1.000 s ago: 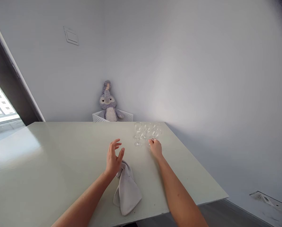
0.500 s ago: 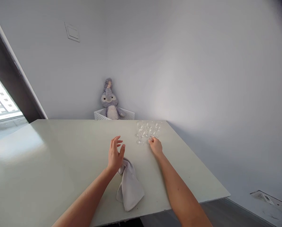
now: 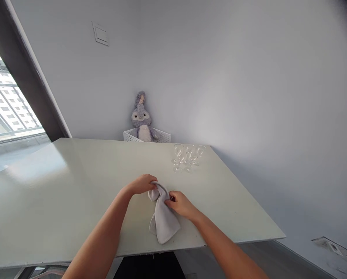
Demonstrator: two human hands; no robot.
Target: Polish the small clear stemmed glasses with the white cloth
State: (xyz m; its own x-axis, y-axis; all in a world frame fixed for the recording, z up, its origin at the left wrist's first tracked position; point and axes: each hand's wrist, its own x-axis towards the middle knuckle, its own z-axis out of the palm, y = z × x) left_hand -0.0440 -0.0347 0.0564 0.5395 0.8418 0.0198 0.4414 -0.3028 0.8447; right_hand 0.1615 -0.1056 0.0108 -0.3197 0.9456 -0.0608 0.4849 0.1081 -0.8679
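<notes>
A light grey cloth (image 3: 165, 221) lies bunched near the front edge of the table, its upper end folded over and its lower end spread out. My left hand (image 3: 144, 183) is closed on the top left of the cloth, fingers curled over the fold. On the cloth's right side, my right hand (image 3: 179, 203) pinches the edge between thumb and fingers. Beyond both hands, several small clear stemmed glasses (image 3: 188, 157) stand upright in a close group toward the back right of the table.
The pale glossy table (image 3: 98, 201) has its front edge just below the cloth. Behind its far edge, a grey plush toy (image 3: 143, 120) sits in a white perforated basket (image 3: 165, 137). A wall (image 3: 249, 97) runs along the right, and a window (image 3: 11, 104) is at left.
My right hand has left the glasses and come back to the cloth. My left hand has closed from an open pose onto the cloth. The view has shifted slightly.
</notes>
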